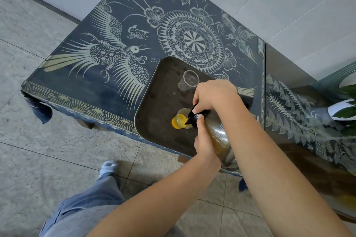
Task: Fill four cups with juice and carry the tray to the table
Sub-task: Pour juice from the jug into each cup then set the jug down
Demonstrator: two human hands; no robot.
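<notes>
A dark tray [154, 113] lies on the near right part of a patterned table. On it stands a clear cup [180, 119] holding orange juice, and behind it an empty clear cup [189, 80]. A tinted juice bottle [219, 136] with a black spout is tipped over the juice cup. My left hand [204, 144] grips the bottle's body from below. My right hand [213, 94] holds its neck from above. Any other cups are hidden by my arms.
The table [115, 48] has a dark blue cloth with bird and flower designs under glass. A second patterned surface [300, 113] adjoins on the right, with a potted plant [344, 106] at its far edge. Tiled floor and my leg are below.
</notes>
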